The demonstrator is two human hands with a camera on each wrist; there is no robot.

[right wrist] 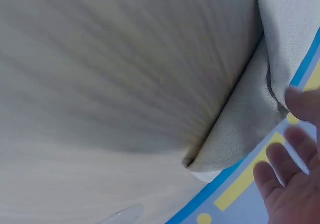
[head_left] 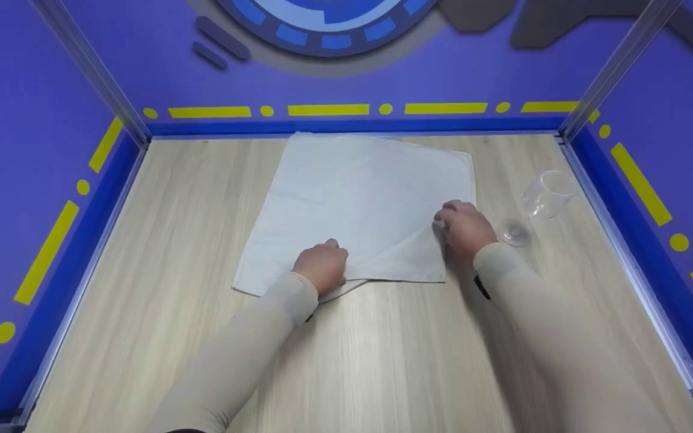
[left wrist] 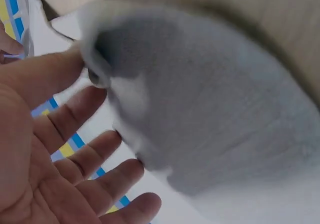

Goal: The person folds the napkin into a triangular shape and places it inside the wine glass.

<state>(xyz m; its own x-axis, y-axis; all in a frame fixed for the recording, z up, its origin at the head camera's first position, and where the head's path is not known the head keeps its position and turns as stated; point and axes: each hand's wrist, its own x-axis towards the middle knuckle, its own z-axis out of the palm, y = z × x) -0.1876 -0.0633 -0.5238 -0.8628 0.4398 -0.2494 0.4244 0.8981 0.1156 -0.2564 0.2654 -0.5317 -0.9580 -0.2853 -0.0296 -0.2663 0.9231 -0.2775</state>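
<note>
The person's left hand [head_left: 322, 267] had thumb and forefinger closed on an edge of the white cloth [head_left: 346, 186], with the other three fingers extended and slightly spread. It worked at the near side of the cloth, left of centre. The right hand [head_left: 465, 228], at the right side and a little farther off, pinched a fold of the same cloth between thumb and fingertip, its remaining fingers loosely apart. Between the two hands a crease ran aslant, leaving a flap at the near right corner, and a strip of the underlayer peeped out along the near edge by the left hand.

The cloth was spread over the far middle of a pale wood-grain table [head_left: 394, 355], its far left corner almost at the far wall [head_left: 160, 66]. Just right of the right hand, a clear stemmed glass [head_left: 548, 195] stood on its round foot. Purple-blue walls with yellow dashes and dots closed in the left, right and far sides, with metal posts [head_left: 91, 66] at the far corners.
</note>
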